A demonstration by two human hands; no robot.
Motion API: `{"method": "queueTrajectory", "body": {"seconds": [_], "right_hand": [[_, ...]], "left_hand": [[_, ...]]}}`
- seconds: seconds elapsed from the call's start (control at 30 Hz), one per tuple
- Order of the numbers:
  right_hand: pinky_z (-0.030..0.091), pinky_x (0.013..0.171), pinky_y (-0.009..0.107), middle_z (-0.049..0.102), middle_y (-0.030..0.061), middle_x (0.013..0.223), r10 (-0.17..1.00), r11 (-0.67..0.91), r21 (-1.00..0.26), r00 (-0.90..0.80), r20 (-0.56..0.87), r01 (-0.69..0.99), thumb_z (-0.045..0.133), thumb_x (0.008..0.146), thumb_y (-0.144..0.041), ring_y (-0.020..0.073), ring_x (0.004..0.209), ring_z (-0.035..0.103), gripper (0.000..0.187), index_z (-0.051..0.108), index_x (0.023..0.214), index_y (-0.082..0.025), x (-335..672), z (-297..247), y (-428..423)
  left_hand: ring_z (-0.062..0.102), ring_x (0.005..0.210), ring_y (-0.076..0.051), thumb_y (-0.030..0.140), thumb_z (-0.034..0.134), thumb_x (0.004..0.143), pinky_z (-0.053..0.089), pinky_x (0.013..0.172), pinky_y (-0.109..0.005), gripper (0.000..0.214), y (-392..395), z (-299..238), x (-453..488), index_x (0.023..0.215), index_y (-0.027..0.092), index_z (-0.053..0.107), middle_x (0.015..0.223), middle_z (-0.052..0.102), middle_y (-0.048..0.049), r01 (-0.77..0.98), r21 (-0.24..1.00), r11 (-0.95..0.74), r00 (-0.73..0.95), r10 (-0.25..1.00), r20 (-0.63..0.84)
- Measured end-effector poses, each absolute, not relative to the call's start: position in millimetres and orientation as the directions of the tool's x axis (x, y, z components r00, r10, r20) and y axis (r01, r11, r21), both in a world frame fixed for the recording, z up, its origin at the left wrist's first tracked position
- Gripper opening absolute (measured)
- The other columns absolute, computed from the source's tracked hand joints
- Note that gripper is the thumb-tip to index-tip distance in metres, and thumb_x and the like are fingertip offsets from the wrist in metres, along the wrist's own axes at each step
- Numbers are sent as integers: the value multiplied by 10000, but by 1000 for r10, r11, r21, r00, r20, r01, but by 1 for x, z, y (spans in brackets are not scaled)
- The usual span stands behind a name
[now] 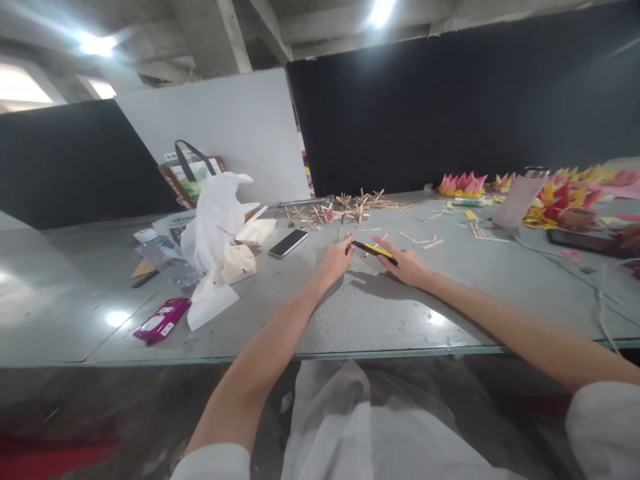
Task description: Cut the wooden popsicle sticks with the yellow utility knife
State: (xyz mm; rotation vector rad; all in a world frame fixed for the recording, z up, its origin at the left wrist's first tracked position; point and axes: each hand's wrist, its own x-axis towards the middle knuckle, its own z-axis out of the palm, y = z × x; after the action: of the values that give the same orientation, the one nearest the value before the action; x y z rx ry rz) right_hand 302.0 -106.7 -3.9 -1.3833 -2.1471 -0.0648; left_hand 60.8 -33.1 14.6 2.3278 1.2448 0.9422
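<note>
White cloth (350, 427) covers the lap. Right hand (407, 267) holds a yellow and black cutter (376, 250) over the grey table (380, 313). Left hand (336, 261) touches its dark tip with bent fingers; I cannot tell if it grips. Wooden sticks (345, 210) lie at 12 o'clock, a phone (289, 243) at 10 o'clock.

A: Between the left hand (336, 260) fingertips?
B: Too small to tell.
A: Rear of the yellow-and-black tool (375, 250)?
B: Hidden under the right hand (407, 265) fingers.
A: Far right of them?
B: Another person's hand (631, 235), cut by the edge.
</note>
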Motion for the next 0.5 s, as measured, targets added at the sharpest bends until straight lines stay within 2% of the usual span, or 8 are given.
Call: {"method": "queueTrajectory", "body": {"seconds": [0.07,0.17,0.3,0.5], "right_hand": [[485,643,260,833,56,1011,791,500,-231,-331,515,835,399,1115,-442,234,745,775,590,384,1685,-287,303,-5,-107],[509,701,264,826,71,1122,742,566,-191,-395,541,802,375,1123,-402,222,833,784,535,489,1634,-290,304,-6,-107],[511,727,266,831,80,1077,727,588,-185,-414,548,787,366,1126,-388,207,813,774,515,573,1577,-252,306,-7,-106],[480,671,257,836,76,1018,703,579,-116,-422,573,807,382,1124,-375,201,753,764,507,579,1576,-256,307,-9,-106]], "left_hand": [[753,1008,-229,129,534,1010,535,949,-325,464,-37,18,61,1463,198,604,1072,802,-119,603,564,-564,398,826,400],[753,994,-227,79,542,990,530,958,-334,564,-42,22,62,1533,224,512,1056,800,-94,611,573,-546,388,838,384],[744,964,-211,34,514,974,529,953,-333,640,-43,22,64,1582,223,448,1021,789,-72,604,578,-549,402,836,374],[733,952,-193,62,499,998,525,947,-311,635,-45,25,65,1603,244,433,1021,779,-64,618,548,-563,421,826,374]]}}
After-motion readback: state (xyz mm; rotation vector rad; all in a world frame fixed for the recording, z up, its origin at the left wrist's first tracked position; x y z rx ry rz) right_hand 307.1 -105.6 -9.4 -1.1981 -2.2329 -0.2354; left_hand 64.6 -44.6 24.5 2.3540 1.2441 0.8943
